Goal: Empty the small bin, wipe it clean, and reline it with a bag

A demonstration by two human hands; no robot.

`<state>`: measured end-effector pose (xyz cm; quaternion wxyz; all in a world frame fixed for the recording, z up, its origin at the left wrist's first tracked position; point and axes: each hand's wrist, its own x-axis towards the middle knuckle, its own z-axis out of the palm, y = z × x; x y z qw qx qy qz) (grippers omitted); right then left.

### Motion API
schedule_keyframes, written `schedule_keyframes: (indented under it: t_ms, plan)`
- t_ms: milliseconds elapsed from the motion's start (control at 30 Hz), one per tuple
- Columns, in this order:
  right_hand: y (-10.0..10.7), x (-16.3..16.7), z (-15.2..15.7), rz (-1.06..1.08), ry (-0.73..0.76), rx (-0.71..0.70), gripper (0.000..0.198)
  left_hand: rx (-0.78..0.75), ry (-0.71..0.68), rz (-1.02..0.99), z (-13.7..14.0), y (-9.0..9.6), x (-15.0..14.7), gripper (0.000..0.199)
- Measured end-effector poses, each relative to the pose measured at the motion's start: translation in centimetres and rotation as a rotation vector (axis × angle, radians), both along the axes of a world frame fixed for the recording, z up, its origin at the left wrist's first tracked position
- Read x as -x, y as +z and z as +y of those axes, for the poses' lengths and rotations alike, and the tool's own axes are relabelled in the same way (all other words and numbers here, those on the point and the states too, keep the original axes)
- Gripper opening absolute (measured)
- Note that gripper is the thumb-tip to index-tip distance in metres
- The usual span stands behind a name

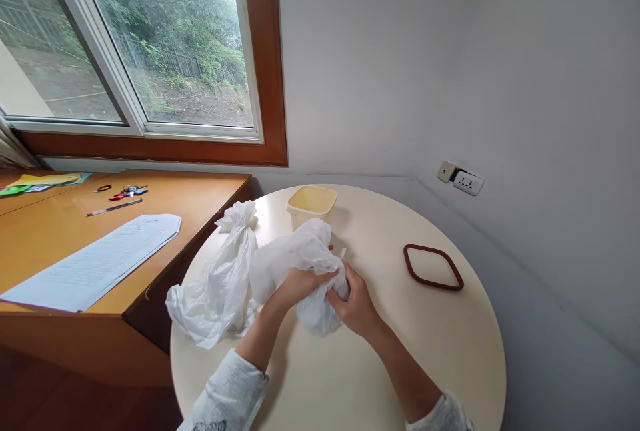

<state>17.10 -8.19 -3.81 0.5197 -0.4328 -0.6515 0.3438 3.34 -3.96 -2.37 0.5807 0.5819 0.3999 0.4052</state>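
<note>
Both my hands grip one crumpled white plastic bag (285, 258) above the middle of the round table. My left hand (299, 284) is closed on its gathered plastic, some fingers hidden by the folds. From the right side, my right hand (354, 301) pinches the bag between thumb and fingers. A second white plastic bag (220, 284) lies bunched on the table, left of my left hand. Just behind the held bag stands a pale yellow plastic container (313, 199), without a lid on top. What the held bag contains, if anything, I cannot make out.
A brown rounded-square ring (433, 267) lies on the round table's (400, 351) right side. The wooden desk (210, 201) at left holds papers (100, 258), a pen (114, 207) and keys (131, 192). A wall socket (469, 182) sits beyond the table.
</note>
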Motion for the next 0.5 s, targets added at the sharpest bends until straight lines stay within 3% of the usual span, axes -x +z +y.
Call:
schedule_keyframes:
  t_ms: [133, 367, 500]
  plan:
    - [0.3, -0.3, -0.1, 0.141, 0.092, -0.013, 0.037, -0.060, -0.006, -0.055, 0.3, -0.3, 0.0, 0.041]
    - [-1.5, -1.5, 1.7, 0.245, -0.308, 0.056, 0.021, 0.044, 0.074, -0.125, 0.6, -1.2, -0.1, 0.033]
    - [-2.8, -2.4, 3.1, 0.274, -0.385, 0.242, 0.039, 0.103, 0.096, -0.147, 0.5, -1.2, -0.3, 0.030]
